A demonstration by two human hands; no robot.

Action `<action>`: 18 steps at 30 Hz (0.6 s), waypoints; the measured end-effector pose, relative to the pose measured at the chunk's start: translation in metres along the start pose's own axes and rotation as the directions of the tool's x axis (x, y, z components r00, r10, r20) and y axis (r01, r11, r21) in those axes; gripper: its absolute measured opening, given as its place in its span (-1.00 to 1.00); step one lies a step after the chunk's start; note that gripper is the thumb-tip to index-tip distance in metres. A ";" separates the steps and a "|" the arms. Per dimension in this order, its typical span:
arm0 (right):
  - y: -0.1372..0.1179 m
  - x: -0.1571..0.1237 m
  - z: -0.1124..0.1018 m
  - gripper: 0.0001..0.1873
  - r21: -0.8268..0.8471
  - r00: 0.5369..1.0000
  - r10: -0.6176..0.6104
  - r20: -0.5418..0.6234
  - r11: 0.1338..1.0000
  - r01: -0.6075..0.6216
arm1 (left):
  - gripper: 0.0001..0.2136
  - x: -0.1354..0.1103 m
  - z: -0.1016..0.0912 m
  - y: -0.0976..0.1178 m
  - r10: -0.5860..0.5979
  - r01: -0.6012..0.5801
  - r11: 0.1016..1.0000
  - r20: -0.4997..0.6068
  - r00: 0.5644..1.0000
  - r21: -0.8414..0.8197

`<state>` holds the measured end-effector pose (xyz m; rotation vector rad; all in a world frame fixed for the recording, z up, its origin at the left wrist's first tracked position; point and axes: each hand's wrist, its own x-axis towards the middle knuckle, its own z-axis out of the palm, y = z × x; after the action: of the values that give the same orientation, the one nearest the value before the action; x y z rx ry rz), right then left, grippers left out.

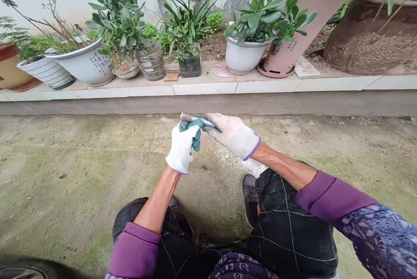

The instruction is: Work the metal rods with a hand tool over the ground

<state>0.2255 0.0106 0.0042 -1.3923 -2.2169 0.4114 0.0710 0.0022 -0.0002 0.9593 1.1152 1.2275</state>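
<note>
Both my hands wear white knitted work gloves with purple cuffs, held out above the concrete floor. My left hand (185,145), with green-coated fingers, is closed around a short rod (202,120) with a brownish blunt end and a shiny silver, ridged stretch. The rod lies slantwise, its brown end at upper left. My right hand (232,132), its fingertips darkened grey, is closed over the rod's other end from the right. Its fingers cover part of the rod, so its exact kind cannot be made out.
A low tiled ledge (205,89) runs across ahead, bearing several potted plants, among them a white pot (243,57), a tall pink planter (289,40) and a clear plastic pot (190,65). A dark wheel (24,272) shows at lower left. My knees and shoes are below my hands.
</note>
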 end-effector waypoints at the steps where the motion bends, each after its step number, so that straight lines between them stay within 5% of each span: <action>1: -0.002 0.000 -0.001 -0.71 0.079 1.000 0.003 0.003 0.997 -0.003 | -0.74 -0.003 -0.004 0.005 0.016 -0.017 1.000 0.041 0.999 0.010; 3: -0.004 0.000 -0.002 -0.76 0.325 0.996 0.044 0.072 0.943 -0.065 | -0.79 -0.009 -0.012 0.014 0.028 -0.033 0.999 0.104 0.994 0.043; 6: -0.003 -0.001 -0.002 -0.71 0.682 0.949 0.073 0.308 0.678 -0.274 | -0.84 -0.016 -0.023 0.019 0.028 -0.042 0.995 0.141 0.990 0.096; 9: -0.001 -0.005 -0.002 -0.65 0.835 0.892 -0.055 0.449 0.382 -0.396 | -0.86 -0.019 -0.030 0.019 0.049 -0.068 0.988 0.139 0.989 0.136; 11: -0.001 -0.007 -0.001 -0.62 0.859 0.868 -0.127 0.480 0.266 -0.437 | -0.87 -0.018 -0.033 0.018 0.071 -0.093 0.982 0.134 0.988 0.167; 14: -0.003 -0.005 0.001 -0.63 0.854 0.853 -0.121 0.508 0.199 -0.481 | -0.91 -0.011 -0.036 0.015 0.080 -0.098 0.976 0.096 0.992 0.195; 18: -0.009 0.006 0.011 -0.66 0.860 0.881 0.062 0.468 0.198 -0.471 | -0.66 0.002 -0.044 0.011 0.115 -0.096 0.970 -0.074 0.991 0.225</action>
<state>0.2105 0.0117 0.0013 -0.9277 -1.2350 1.9234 0.0260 0.0042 0.0012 1.1553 1.3039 1.2581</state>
